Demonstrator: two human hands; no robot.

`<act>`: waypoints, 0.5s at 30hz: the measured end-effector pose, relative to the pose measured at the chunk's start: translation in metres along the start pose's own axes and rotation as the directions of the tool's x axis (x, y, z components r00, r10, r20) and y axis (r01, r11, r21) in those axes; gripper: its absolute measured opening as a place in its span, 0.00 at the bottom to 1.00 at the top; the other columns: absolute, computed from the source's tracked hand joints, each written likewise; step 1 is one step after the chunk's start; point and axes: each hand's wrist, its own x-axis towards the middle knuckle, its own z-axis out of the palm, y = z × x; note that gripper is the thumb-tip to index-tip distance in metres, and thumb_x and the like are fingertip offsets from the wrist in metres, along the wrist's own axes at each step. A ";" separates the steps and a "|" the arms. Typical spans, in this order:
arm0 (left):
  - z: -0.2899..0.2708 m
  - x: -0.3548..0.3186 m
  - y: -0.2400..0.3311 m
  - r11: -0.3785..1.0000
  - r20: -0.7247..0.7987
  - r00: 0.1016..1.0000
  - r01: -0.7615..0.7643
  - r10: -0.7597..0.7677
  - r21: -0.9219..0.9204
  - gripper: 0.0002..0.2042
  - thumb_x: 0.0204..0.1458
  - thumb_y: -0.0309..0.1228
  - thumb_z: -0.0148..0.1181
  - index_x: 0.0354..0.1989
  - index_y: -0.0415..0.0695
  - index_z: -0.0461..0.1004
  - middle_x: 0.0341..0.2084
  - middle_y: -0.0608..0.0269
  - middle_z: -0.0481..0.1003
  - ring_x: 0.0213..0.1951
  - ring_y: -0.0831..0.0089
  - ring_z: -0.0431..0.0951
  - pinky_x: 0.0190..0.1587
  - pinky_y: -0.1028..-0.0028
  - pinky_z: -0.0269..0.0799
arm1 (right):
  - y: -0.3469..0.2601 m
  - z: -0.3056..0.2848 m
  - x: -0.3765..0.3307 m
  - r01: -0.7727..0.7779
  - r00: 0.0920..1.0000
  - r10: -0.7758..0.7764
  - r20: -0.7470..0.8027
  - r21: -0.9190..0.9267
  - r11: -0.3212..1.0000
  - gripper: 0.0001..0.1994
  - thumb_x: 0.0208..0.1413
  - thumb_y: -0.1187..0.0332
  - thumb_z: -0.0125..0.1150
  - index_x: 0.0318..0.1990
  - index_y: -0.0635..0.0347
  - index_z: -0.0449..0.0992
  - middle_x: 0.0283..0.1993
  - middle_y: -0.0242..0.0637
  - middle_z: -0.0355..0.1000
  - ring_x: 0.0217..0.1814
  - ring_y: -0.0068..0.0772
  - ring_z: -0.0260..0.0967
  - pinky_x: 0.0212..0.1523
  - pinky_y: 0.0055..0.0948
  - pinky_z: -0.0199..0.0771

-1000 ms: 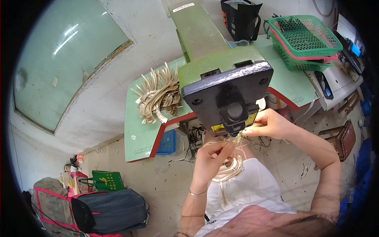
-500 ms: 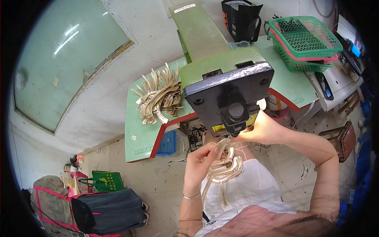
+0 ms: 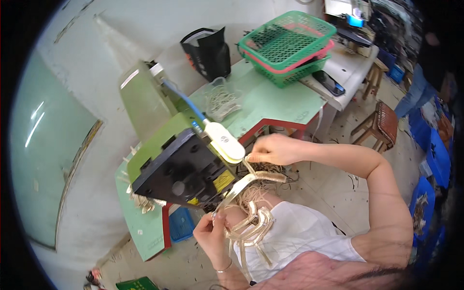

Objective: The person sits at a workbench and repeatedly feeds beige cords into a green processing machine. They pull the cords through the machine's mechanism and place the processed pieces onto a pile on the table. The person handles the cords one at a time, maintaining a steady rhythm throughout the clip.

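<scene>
- Left hand [image 3: 212, 233] closed around a bundle of pale beige looped cords [image 3: 247, 223], low in the view, just over the white-clothed lap.
- Right hand [image 3: 272, 149] pinched shut on the upper end of one flat beige strap [image 3: 258, 173], close beside the cream oval lamp head [image 3: 224, 141].
- Hands well apart, the strap stretched slanting between them, from the upper right grip down to the bundle.
- Both held just in front of the green and black bench machine [image 3: 181, 166], whose dark face with a yellow label filled the middle of the view.
- Machine seated on the pale green table with red frame [image 3: 270, 104].
- Clear plastic tub of loose pale loops [image 3: 221, 100] placed on the table behind the machine, a black bag [image 3: 208, 50] farther back against the wall.
- Green plastic mesh basket stacked on a pink one [image 3: 287, 46] at the far right part of the table, well apart from the hands.
- More beige cords [image 3: 142, 202] heaped on the table to the left, under the edge of the machine.
- Brown wooden stool [image 3: 379, 125] on the littered floor to the right.
- Thin bracelet [image 3: 223, 267] worn at the left wrist.
</scene>
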 end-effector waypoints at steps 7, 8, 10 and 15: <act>0.009 0.005 0.008 0.998 0.033 0.999 0.003 -0.005 0.061 0.07 0.54 0.28 0.56 0.28 0.36 0.74 0.15 0.69 0.69 0.16 0.86 0.64 0.18 0.85 0.55 | 0.004 0.036 -0.013 -0.220 0.896 -0.278 0.347 0.889 0.401 0.22 0.63 0.54 0.41 0.47 0.69 0.68 0.33 0.41 0.73 0.27 0.27 0.72 0.31 0.25 0.76; 0.008 0.006 0.011 0.995 0.023 1.000 0.018 -0.021 0.095 0.07 0.54 0.28 0.56 0.28 0.36 0.74 0.15 0.69 0.69 0.17 0.86 0.64 0.18 0.85 0.55 | 0.006 0.038 -0.009 -0.232 0.905 -0.265 0.334 0.907 0.350 0.20 0.63 0.56 0.41 0.46 0.67 0.67 0.28 0.35 0.69 0.20 0.24 0.67 0.27 0.22 0.75; 0.008 0.006 0.011 0.994 0.032 0.997 0.067 -0.070 0.090 0.05 0.53 0.24 0.55 0.31 0.34 0.74 0.17 0.69 0.71 0.19 0.86 0.67 0.22 0.85 0.59 | 0.005 0.040 -0.009 -0.277 0.918 -0.243 0.314 0.945 0.172 0.21 0.63 0.56 0.43 0.52 0.66 0.65 0.25 0.25 0.58 0.19 0.16 0.53 0.20 0.17 0.59; 0.018 0.010 0.013 0.992 0.080 0.989 0.127 -0.128 0.011 0.05 0.53 0.25 0.57 0.31 0.35 0.75 0.17 0.70 0.71 0.20 0.87 0.66 0.22 0.85 0.59 | -0.004 0.030 -0.020 -0.155 0.963 -0.172 0.206 0.949 0.273 0.22 0.59 0.60 0.51 0.55 0.67 0.66 0.26 0.23 0.52 0.21 0.16 0.45 0.20 0.18 0.47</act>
